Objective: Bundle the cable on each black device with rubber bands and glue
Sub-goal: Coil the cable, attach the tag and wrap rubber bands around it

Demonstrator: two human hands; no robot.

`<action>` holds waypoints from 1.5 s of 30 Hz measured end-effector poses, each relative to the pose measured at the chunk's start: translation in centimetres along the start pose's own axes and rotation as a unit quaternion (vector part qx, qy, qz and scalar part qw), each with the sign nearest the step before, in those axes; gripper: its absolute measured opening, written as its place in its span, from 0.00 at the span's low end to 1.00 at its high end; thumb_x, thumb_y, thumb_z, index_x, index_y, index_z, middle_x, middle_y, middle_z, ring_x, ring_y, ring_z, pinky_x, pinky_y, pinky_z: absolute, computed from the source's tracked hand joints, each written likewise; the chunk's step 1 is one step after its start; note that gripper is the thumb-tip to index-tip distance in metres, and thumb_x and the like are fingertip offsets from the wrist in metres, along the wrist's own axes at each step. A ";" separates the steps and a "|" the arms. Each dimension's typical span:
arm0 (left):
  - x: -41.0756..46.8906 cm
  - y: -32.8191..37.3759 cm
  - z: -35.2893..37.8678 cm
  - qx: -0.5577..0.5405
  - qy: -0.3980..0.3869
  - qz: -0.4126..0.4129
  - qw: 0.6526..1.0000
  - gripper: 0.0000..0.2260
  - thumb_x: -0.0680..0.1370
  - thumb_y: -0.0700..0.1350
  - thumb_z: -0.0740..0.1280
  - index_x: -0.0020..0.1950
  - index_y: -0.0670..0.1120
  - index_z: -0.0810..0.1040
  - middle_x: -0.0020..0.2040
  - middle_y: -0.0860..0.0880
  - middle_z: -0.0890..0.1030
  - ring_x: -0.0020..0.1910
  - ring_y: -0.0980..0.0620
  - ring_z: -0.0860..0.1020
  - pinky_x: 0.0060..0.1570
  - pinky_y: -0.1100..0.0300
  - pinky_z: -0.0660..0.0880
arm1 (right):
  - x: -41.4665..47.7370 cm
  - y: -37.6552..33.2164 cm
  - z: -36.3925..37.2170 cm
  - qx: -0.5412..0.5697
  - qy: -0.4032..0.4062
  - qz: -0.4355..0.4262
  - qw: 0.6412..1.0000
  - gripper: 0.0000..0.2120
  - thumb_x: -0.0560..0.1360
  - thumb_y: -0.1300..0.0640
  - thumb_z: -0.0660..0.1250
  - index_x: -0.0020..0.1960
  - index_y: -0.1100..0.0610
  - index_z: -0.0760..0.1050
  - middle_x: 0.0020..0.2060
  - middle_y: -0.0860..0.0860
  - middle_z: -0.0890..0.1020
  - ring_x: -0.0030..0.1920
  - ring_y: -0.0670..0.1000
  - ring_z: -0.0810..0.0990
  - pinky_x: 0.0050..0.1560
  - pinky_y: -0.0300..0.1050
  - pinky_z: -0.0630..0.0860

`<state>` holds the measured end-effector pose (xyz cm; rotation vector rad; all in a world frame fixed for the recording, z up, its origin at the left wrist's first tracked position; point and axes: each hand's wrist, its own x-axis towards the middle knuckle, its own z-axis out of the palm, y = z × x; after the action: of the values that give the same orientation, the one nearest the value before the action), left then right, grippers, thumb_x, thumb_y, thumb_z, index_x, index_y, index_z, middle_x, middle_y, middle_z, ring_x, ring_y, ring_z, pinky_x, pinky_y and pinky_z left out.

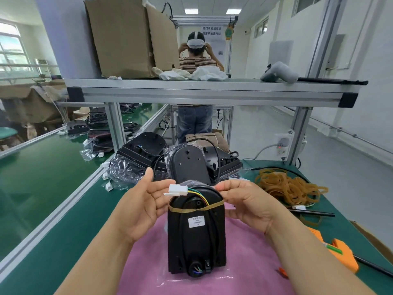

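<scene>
A black device (196,237) stands tilted on a pink sheet (244,262) at the table's front. A tan rubber band (191,208) runs across its upper part, over its looped black cable. My left hand (140,207) pinches the cable's white connector (178,190) above the device. From the connector, green and yellow wires lead down under the band. My right hand (244,201) holds the device's top right edge, with fingers at the band's right end.
Several black devices in clear bags (148,156) lie behind. A heap of rubber bands (287,188) sits at right, an orange glue gun (340,254) nearer. A metal shelf (212,92) with cardboard boxes crosses above. A person stands beyond.
</scene>
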<state>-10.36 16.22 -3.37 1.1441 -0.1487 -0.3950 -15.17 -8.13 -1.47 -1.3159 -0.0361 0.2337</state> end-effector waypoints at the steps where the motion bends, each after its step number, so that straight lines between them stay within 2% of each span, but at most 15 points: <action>1: 0.1 -0.2 -0.2 -0.045 0.013 -0.024 0.999 0.32 0.77 0.62 0.59 0.61 0.34 0.77 0.53 0.35 0.83 0.47 0.45 0.85 0.46 0.53 0.83 | 0.0 0.1 0.0 0.000 0.004 -0.006 1.000 0.10 0.72 0.72 0.66 0.46 0.61 0.81 0.41 0.56 0.84 0.39 0.49 0.83 0.37 0.45 0.81; 6: 0.1 -1.3 -0.6 -0.140 0.021 -0.043 0.989 0.28 0.81 0.57 0.57 0.66 0.34 0.74 0.61 0.33 0.79 0.57 0.42 0.82 0.57 0.50 0.77 | -0.3 0.2 0.4 -0.046 -0.016 -0.028 0.998 0.11 0.78 0.69 0.62 0.54 0.60 0.79 0.49 0.56 0.83 0.45 0.49 0.81 0.41 0.44 0.80; 9: -0.1 -1.6 -0.7 -0.110 0.010 -0.015 0.994 0.24 0.78 0.55 0.59 0.63 0.38 0.78 0.61 0.36 0.80 0.56 0.44 0.82 0.57 0.51 0.79 | -0.4 0.4 0.6 -0.057 -0.066 -0.050 0.995 0.14 0.81 0.59 0.60 0.66 0.55 0.74 0.63 0.51 0.80 0.55 0.48 0.80 0.51 0.43 0.78; 13: -0.4 -2.0 -0.4 -0.018 0.003 0.012 1.000 0.21 0.77 0.52 0.62 0.59 0.39 0.81 0.59 0.39 0.82 0.54 0.46 0.81 0.58 0.51 0.74 | -0.2 1.2 0.9 -0.163 -0.072 -0.091 0.980 0.22 0.76 0.57 0.68 0.69 0.46 0.73 0.63 0.47 0.80 0.64 0.50 0.78 0.67 0.45 0.73; 17: -0.8 -2.3 -0.5 0.147 0.017 0.058 0.987 0.14 0.82 0.40 0.59 0.61 0.46 0.82 0.59 0.45 0.83 0.58 0.49 0.82 0.60 0.53 0.75 | 1.2 2.0 1.1 -0.128 0.006 -0.120 0.984 0.19 0.76 0.68 0.68 0.61 0.50 0.78 0.57 0.53 0.83 0.56 0.51 0.81 0.59 0.43 0.78; 21: -1.4 -3.0 -1.3 0.342 0.078 0.153 0.924 0.28 0.77 0.27 0.64 0.65 0.59 0.76 0.58 0.56 0.83 0.56 0.57 0.81 0.53 0.65 0.77 | 2.4 2.2 0.5 -0.042 0.092 -0.093 0.991 0.13 0.76 0.67 0.67 0.58 0.55 0.80 0.51 0.54 0.85 0.48 0.51 0.84 0.48 0.44 0.82; 24: -1.9 -3.5 -1.1 0.482 0.039 0.219 0.847 0.36 0.74 0.43 0.75 0.72 0.70 0.62 0.64 0.68 0.73 0.64 0.65 0.73 0.64 0.66 0.71 | 2.7 2.1 -0.2 -0.005 0.111 -0.022 0.994 0.12 0.79 0.59 0.66 0.60 0.60 0.79 0.51 0.57 0.85 0.47 0.53 0.83 0.48 0.48 0.81; 26: -2.5 -3.2 -0.5 0.511 -0.031 0.263 0.818 0.38 0.71 0.61 0.72 0.77 0.63 0.58 0.74 0.63 0.65 0.73 0.62 0.64 0.72 0.59 0.65 | 2.8 2.2 -0.2 0.021 0.109 0.027 0.994 0.16 0.80 0.56 0.63 0.62 0.65 0.78 0.55 0.62 0.83 0.54 0.59 0.82 0.60 0.55 0.78; 29: -2.5 -2.4 1.5 0.538 -0.091 0.308 0.780 0.38 0.72 0.63 0.70 0.78 0.53 0.62 0.80 0.53 0.57 0.78 0.55 0.57 0.74 0.62 0.58 | 2.8 2.6 0.0 0.049 0.114 0.101 0.987 0.18 0.81 0.53 0.62 0.61 0.65 0.79 0.55 0.63 0.83 0.55 0.60 0.82 0.57 0.53 0.79; 31: -2.7 -1.4 3.1 0.501 -0.073 0.298 0.810 0.28 0.75 0.57 0.70 0.72 0.53 0.69 0.77 0.51 0.64 0.77 0.53 0.62 0.69 0.67 0.60 | 2.5 2.5 0.1 0.039 0.101 0.128 0.986 0.15 0.81 0.52 0.63 0.55 0.63 0.81 0.47 0.61 0.85 0.43 0.57 0.85 0.40 0.45 0.82; 34: -2.7 -1.0 4.4 0.485 -0.082 0.307 0.815 0.27 0.68 0.73 0.66 0.62 0.61 0.79 0.64 0.63 0.76 0.64 0.61 0.73 0.65 0.66 0.67 | 2.2 2.4 -0.5 -0.031 0.102 0.127 0.986 0.12 0.80 0.53 0.64 0.43 0.59 0.80 0.32 0.54 0.84 0.30 0.50 0.83 0.27 0.39 0.77; 35: -2.8 -1.2 4.2 0.475 -0.064 0.322 0.816 0.25 0.65 0.74 0.67 0.57 0.64 0.80 0.59 0.66 0.79 0.58 0.62 0.76 0.61 0.67 0.71 | 2.2 2.6 -0.9 -0.067 0.121 0.122 0.983 0.11 0.81 0.54 0.64 0.42 0.57 0.78 0.30 0.51 0.83 0.29 0.48 0.82 0.28 0.39 0.78; 38: -3.0 -1.3 3.9 0.330 -0.035 0.266 0.905 0.24 0.58 0.55 0.84 0.51 0.56 0.82 0.49 0.53 0.85 0.46 0.56 0.84 0.43 0.66 0.78 | 2.1 2.7 -1.6 -0.135 0.123 0.126 0.975 0.07 0.79 0.61 0.62 0.45 0.59 0.78 0.33 0.53 0.82 0.30 0.51 0.81 0.34 0.43 0.81; 42: -2.4 -0.5 3.0 0.321 0.093 0.194 0.922 0.23 0.57 0.66 0.73 0.45 0.53 0.85 0.40 0.52 0.87 0.39 0.53 0.85 0.42 0.58 0.79 | 2.2 1.6 -3.0 -0.209 0.168 0.098 0.958 0.10 0.77 0.53 0.67 0.47 0.62 0.78 0.35 0.56 0.79 0.30 0.50 0.75 0.31 0.40 0.72; 45: -1.9 -0.4 2.2 0.321 0.104 0.086 0.938 0.30 0.58 0.70 0.75 0.43 0.45 0.84 0.39 0.45 0.86 0.38 0.46 0.85 0.43 0.53 0.80 | 2.2 1.7 -5.3 -0.273 0.247 0.053 0.928 0.09 0.77 0.58 0.67 0.43 0.62 0.80 0.33 0.56 0.82 0.30 0.49 0.78 0.35 0.44 0.76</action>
<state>-12.85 14.92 -2.62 1.7939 -0.1980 -0.0591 -12.45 -12.40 -4.72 -1.9039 0.4274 -0.0319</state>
